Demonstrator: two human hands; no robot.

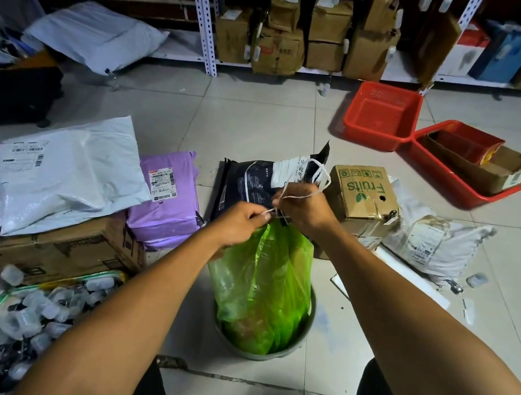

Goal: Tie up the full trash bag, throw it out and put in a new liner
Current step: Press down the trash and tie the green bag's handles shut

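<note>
Green trash bag [263,285] standing upright in a grey bin [304,335] on the tiled floor [259,117], centre near. Left hand [240,223] grips the gathered bag neck and pinches a white string [301,196]; right hand [306,207], fingers curled, holds the string's other part just above. Fruits carton [362,194] lies right, beyond the bin

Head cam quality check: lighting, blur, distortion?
Head view: dim, with darkened corners; wide-angle bending bows the shelving and stretches the forearms; left hand, right hand and green bag are sharp; bottom-left clutter is smeared.
</note>
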